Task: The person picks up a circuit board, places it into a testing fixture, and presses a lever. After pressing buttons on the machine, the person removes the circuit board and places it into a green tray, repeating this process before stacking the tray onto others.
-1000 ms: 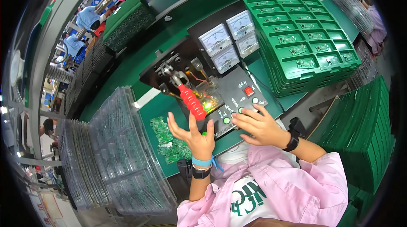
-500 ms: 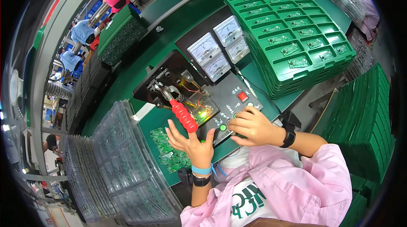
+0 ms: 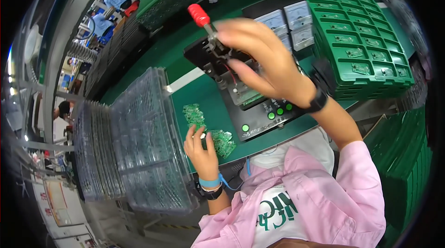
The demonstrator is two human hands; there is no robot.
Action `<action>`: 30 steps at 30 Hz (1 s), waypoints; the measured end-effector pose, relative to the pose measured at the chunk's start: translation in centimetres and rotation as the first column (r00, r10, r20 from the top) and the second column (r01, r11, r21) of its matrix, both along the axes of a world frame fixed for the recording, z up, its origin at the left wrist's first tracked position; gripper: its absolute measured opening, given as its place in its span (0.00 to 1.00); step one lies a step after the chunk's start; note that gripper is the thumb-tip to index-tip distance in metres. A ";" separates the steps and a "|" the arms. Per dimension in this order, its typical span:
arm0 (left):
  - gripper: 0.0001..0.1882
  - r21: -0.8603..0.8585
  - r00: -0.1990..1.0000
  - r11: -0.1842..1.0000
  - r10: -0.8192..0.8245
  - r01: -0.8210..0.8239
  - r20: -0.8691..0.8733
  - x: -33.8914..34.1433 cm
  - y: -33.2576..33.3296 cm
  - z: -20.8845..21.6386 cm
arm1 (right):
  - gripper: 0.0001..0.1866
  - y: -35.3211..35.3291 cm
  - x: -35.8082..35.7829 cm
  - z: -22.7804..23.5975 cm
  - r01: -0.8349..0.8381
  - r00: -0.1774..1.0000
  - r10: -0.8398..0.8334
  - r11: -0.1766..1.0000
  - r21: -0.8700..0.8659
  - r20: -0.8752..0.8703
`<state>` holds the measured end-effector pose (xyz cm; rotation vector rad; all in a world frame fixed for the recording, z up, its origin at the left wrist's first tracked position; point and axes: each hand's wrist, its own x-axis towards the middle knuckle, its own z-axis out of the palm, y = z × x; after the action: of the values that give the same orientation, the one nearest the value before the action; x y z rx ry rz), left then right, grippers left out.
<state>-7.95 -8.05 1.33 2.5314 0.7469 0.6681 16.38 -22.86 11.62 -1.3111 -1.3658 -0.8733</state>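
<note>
My left hand [image 3: 202,153] reaches into a loose pile of small green circuit boards [image 3: 224,143] on the table, fingers apart and their tips against the boards. No board is clearly gripped in it. Slightly smeared by motion, my right hand [image 3: 273,65] is over the black test fixture [image 3: 255,125], its thumb spread away from the fingers. Those fingers are beside the metal lever of a toggle clamp, whose red handle [image 3: 199,15] points up and away from me. My right hand hides much of the fixture's middle. Several green buttons [image 3: 271,116] show along the fixture's near side.
Stacked green trays [image 3: 340,55] with boards in their compartments stand at the far right. White-faced panel meters [image 3: 302,34] sit behind my right hand. Clear plastic trays [image 3: 143,141] are stacked at the left, and more green trays [image 3: 394,164] at the near right. Co-workers sit farther off.
The red clamp handle has swung up and away from me. My left hand has left it for the board pile. My right hand has moved from the buttons to the clamp. The view has shifted.
</note>
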 end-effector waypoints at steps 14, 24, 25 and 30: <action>0.14 0.205 0.930 0.920 -0.285 0.334 -0.233 -0.1 -0.4 -0.7 | 0.07 -3.8 -4.0 -6.7 0.316 0.939 -0.081 0.589 -0.744 0.335; 0.12 0.129 0.865 0.874 -0.483 0.468 0.137 5.3 -3.1 1.0 | 0.10 -11.0 -4.5 -5.3 0.199 0.980 -0.143 0.697 -0.689 0.139; 0.12 0.221 0.836 0.843 -0.527 0.491 0.153 6.7 -3.9 1.1 | 0.10 -12.0 -4.6 -5.3 0.197 0.980 -0.167 0.706 -0.680 0.110; 0.14 0.272 0.794 0.778 -0.603 0.566 0.072 10.4 -5.4 1.0 | 0.10 -17.0 -4.4 -5.8 0.229 0.966 -0.250 0.726 -0.648 0.061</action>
<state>2.48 -13.41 2.35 2.6638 -0.2130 0.7428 12.02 -39.91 5.79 -2.0718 -1.5672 -0.5382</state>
